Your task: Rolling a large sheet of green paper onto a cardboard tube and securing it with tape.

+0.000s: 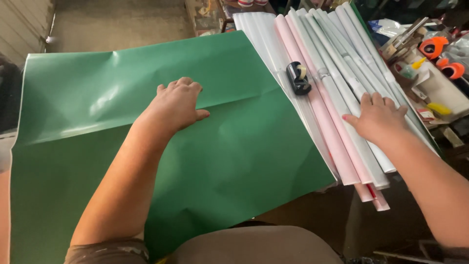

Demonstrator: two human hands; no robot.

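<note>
The green paper sheet [220, 161] lay spread over the bench [312, 215], its near edge hanging off toward the person; it looked thin, light, glossy and easily creased, probably best handled with flat palms or lifted by an edge or corner. The left hand [176, 105] pressed on it near a fold, fingers [183, 84] curled and close together; the right hand [378, 117] rested open, fingers slightly spread, on the pink and white paper rolls [337, 78] beside the sheet, a black tape dispenser [298, 78] lying on them.
</note>
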